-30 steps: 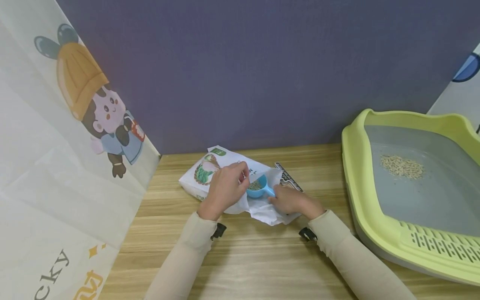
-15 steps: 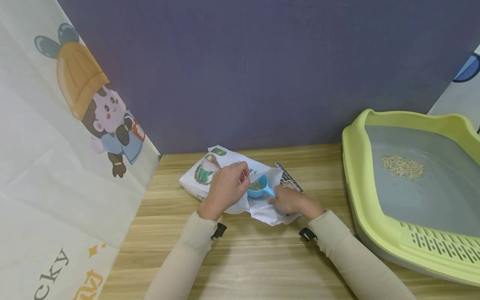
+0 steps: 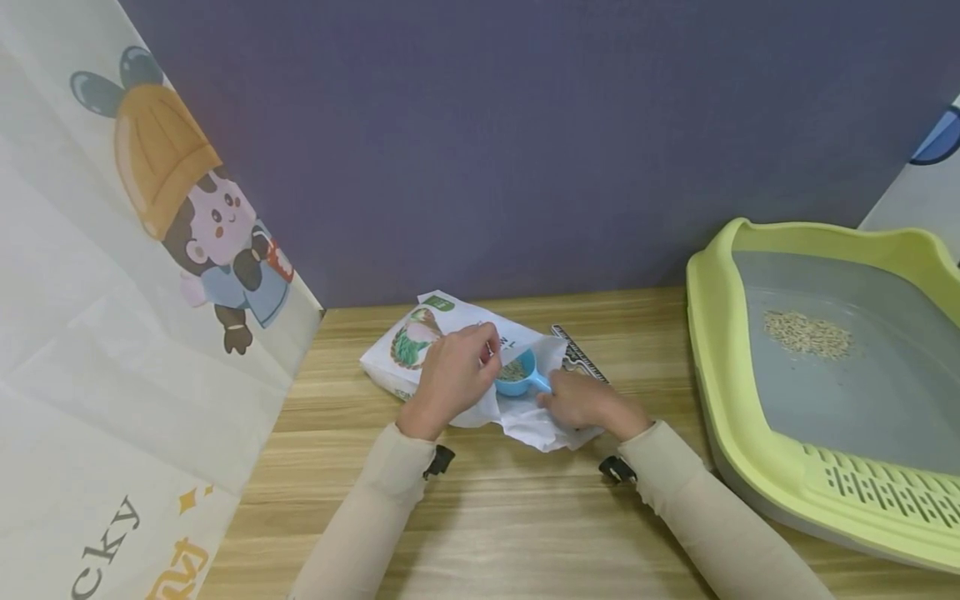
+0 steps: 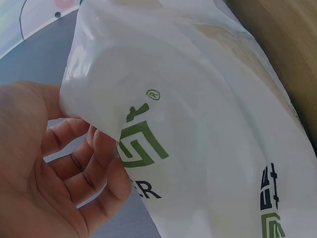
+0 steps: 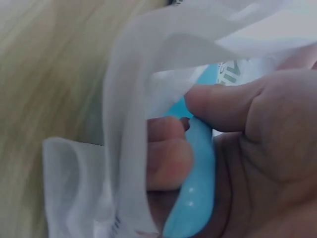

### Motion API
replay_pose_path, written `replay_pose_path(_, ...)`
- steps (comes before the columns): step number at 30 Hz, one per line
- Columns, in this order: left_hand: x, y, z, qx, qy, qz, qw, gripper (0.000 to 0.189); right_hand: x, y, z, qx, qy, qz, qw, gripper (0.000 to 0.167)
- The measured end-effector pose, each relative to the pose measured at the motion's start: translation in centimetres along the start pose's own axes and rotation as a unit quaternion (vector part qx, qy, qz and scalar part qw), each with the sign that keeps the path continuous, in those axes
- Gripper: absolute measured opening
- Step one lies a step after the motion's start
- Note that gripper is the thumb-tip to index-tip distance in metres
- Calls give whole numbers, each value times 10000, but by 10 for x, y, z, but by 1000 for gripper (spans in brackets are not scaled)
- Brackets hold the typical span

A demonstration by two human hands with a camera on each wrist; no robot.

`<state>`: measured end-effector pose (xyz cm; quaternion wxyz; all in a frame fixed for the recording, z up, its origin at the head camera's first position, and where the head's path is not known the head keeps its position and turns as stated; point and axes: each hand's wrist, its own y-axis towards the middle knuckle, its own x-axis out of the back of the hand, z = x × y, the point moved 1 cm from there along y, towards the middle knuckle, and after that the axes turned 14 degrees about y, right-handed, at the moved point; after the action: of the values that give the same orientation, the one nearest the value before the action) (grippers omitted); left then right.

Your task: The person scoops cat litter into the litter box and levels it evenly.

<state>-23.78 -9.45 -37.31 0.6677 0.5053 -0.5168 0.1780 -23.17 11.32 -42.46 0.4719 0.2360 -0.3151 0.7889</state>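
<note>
- Gripping the handle (image 5: 195,196) of the blue scoop (image 3: 517,387): right hand (image 3: 588,402), thumb and fingers curled round it.
- Scoop: round bowl, loaded with dull granules (image 3: 513,372); sits in the open mouth of the white bag (image 3: 472,317), which lies on the wood-grain surface (image 3: 495,533).
- Left hand (image 3: 453,375): pinching the bag's edge.
- Granules visible in head view only; left wrist view alone gives the circled R (image 4: 153,94); right wrist view, the handle's glossy, rounded end.
</note>
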Motion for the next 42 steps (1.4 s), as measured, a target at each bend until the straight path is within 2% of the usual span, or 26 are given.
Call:
replay_pose_path(8, 0, 0, 1, -20, -10, -41, 10000, 8, 10, -9, 4, 131, -230, 194, 9995, 41)
replay_pose_path(16, -1, 0, 0, -39, -19, -71, 10000, 8, 24, -20, 10, 83, -351, 316, 9989, 23)
replay_pose_path(31, -3, 0, -1, -57, 5, -97, 9999, 9, 58, -50, 16, 124, -853, 462, 9952, 32)
replay_pose_path(35, -2, 0, -1, -87, -5, -135, 9999, 10, 67, -59, 16, 157, -917, 440, 9947, 34)
replay_pose_path(42, -1, 0, -1, -51, 2, -53, 10000, 9, 80, -72, 15, 213, -797, 272, 9962, 21)
